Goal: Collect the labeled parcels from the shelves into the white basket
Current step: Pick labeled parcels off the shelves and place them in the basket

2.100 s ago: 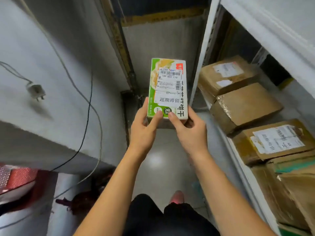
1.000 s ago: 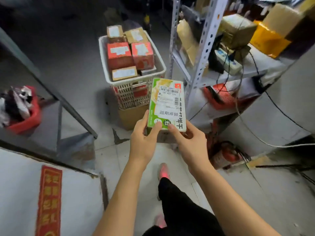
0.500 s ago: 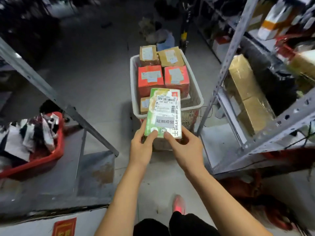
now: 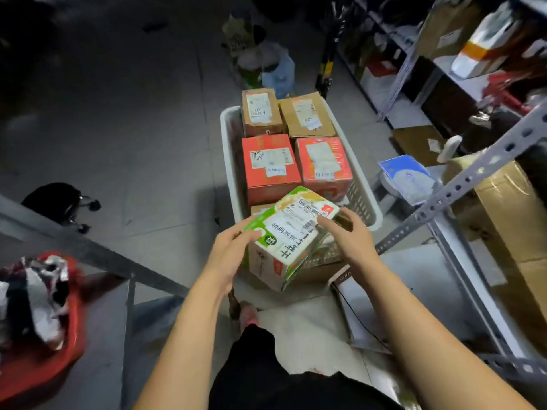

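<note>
Green-and-white labeled parcel (image 4: 288,232) hangs tilted over the near end of the white basket (image 4: 227,149). It is grasped between the left hand (image 4: 232,254) and the right hand (image 4: 353,242), whose fingers curl behind it, tips hidden.

Dim overall; light pools mid-frame on the basket (image 4: 226,143), the far floor (image 4: 88,54) sinks into shadow. Edges bend with wide-angle distortion; the red bin (image 4: 44,371) at left is blurred

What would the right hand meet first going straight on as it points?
The green box: the right hand grips it, fingers on the labelled top. Beyond, probably the left red parcel in the white basket.
</note>
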